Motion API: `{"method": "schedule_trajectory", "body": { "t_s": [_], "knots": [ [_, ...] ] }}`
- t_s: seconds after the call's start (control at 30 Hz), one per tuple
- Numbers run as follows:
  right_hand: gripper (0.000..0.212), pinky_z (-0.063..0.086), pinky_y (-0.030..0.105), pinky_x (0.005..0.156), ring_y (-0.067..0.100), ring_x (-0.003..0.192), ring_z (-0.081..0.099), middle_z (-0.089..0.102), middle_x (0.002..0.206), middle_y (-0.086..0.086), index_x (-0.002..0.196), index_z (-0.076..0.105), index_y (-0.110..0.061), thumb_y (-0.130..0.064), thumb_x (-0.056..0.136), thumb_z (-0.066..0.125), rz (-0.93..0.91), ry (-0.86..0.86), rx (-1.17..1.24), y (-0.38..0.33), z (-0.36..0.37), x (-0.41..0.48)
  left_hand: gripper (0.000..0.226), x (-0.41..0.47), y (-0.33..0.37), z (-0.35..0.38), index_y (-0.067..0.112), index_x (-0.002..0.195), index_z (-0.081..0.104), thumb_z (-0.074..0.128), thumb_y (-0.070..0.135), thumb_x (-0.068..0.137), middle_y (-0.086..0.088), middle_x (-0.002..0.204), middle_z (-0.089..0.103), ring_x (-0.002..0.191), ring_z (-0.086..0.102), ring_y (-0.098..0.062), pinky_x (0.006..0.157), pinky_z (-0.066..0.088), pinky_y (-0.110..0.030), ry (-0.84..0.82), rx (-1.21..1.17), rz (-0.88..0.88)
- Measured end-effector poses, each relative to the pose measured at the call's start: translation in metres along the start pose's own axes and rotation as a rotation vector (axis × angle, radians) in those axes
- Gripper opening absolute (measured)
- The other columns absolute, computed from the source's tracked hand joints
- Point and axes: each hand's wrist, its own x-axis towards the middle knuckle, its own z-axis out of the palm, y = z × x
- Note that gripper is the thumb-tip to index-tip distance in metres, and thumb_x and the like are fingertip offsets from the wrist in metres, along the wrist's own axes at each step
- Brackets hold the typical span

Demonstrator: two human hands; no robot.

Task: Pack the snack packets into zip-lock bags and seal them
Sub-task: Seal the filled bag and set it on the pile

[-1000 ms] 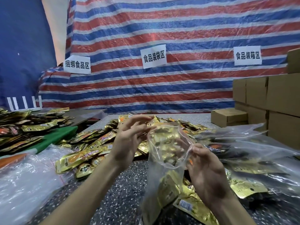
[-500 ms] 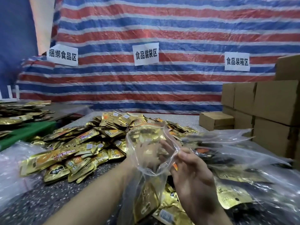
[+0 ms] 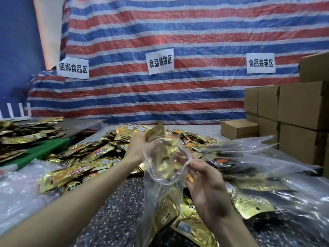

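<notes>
A clear zip-lock bag hangs open-mouthed in front of me, with gold snack packets showing through its lower part. My right hand pinches the bag's right rim. Just above the bag's mouth, my left hand grips a gold snack packet. A big heap of gold snack packets lies on the speckled table behind and left of the bag.
Filled clear bags pile up at the right. Cardboard boxes stack at the far right, a small one behind the heap. More packets lie on a green board at left. Crumpled plastic covers the near left.
My left hand came out of the bag's mouth and now holds a gold packet above it. My right hand kept its hold on the rim. The view shifted slightly.
</notes>
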Motion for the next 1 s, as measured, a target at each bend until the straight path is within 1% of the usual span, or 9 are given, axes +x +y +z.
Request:
{"method": "schedule_trajectory", "body": {
  "t_s": [0.1,0.17,0.23,0.3,0.47,0.53,0.67,0.9,1.0],
  "knots": [
    [0.028,0.041,0.055,0.109,0.023,0.122,0.063,0.066,0.133,0.005,0.088,0.069,0.003,-0.020,0.072,0.066,-0.002,0.034,0.021,0.002,-0.006,0.001,0.004,-0.005,0.009,-0.040,0.017,0.084,0.073,0.074,0.019,0.087,-0.001,0.080,0.072,0.076,0.070,-0.018,0.065,0.054,-0.030,0.325,-0.024,0.063],
    [0.036,0.045,0.050,0.106,0.021,0.120,0.064,0.066,0.133,0.003,0.097,0.067,0.008,-0.020,0.074,0.065,0.008,0.041,0.029,0.001,-0.003,0.001,0.015,-0.025,0.021,-0.061,0.029,0.076,0.067,0.073,0.024,0.089,0.006,0.078,0.070,0.073,0.067,-0.010,0.064,0.055,-0.030,0.522,-0.047,0.200],
    [0.049,0.048,0.045,0.102,0.019,0.120,0.064,0.066,0.133,0.001,0.107,0.062,0.016,-0.020,0.075,0.064,0.016,0.041,0.050,-0.001,-0.001,0.000,0.012,-0.048,0.038,-0.075,0.031,0.080,0.068,0.073,0.026,0.089,0.005,0.082,0.072,0.079,0.071,-0.014,0.067,0.059,-0.032,0.578,-0.126,0.342],
    [0.052,0.048,0.043,0.101,0.019,0.121,0.064,0.066,0.133,0.002,0.110,0.062,0.017,-0.021,0.075,0.065,0.020,0.062,0.055,-0.003,0.003,-0.001,0.003,-0.071,0.058,-0.083,0.027,0.085,0.072,0.074,0.028,0.088,0.002,0.088,0.076,0.088,0.074,-0.017,0.073,0.059,-0.033,0.493,-0.222,0.414],
    [0.010,0.049,0.045,0.100,0.026,0.119,0.064,0.070,0.123,0.013,0.069,0.074,-0.010,-0.020,0.070,0.075,0.016,0.077,0.054,-0.003,0.009,-0.005,0.013,-0.104,0.075,-0.069,0.014,0.088,0.074,0.071,0.025,0.082,-0.003,0.089,0.077,0.086,0.074,-0.020,0.078,0.057,-0.040,0.120,-0.218,0.305],
    [0.014,0.046,0.043,0.102,0.023,0.118,0.064,0.073,0.115,0.007,0.071,0.076,-0.009,-0.023,0.066,0.075,0.005,0.071,0.053,-0.004,0.011,-0.005,0.003,-0.106,0.070,-0.059,0.016,0.084,0.073,0.071,0.017,0.086,0.001,0.084,0.077,0.081,0.073,-0.013,0.075,0.055,-0.034,0.060,-0.157,0.258],
    [0.015,0.037,0.045,0.112,0.014,0.130,0.056,0.066,0.133,-0.002,0.071,0.079,-0.011,-0.026,0.065,0.080,-0.027,0.032,-0.004,-0.008,0.013,-0.006,0.014,-0.103,0.055,-0.049,0.017,0.082,0.071,0.064,0.021,0.093,0.008,0.083,0.076,0.077,0.071,-0.005,0.068,0.050,-0.017,-0.118,0.057,0.212],
    [0.011,0.027,0.053,0.118,0.020,0.133,0.054,0.065,0.134,0.006,0.059,0.073,-0.015,-0.017,0.069,0.069,-0.026,0.000,0.034,-0.010,0.010,-0.008,0.061,-0.100,0.042,-0.066,0.049,0.087,0.063,0.012,0.082,0.086,0.012,0.069,0.067,0.075,0.057,0.002,0.089,0.027,-0.019,-0.399,0.789,0.393],
    [0.013,0.030,0.060,0.115,0.024,0.133,0.053,0.065,0.133,0.006,0.057,0.070,-0.015,-0.015,0.069,0.066,-0.007,-0.042,0.075,-0.010,0.009,-0.008,0.075,-0.093,0.048,-0.085,0.031,0.085,0.069,0.029,0.094,0.072,0.014,0.082,0.064,0.085,0.051,0.006,0.081,0.023,-0.011,-0.487,0.893,0.429]
  ]
}}
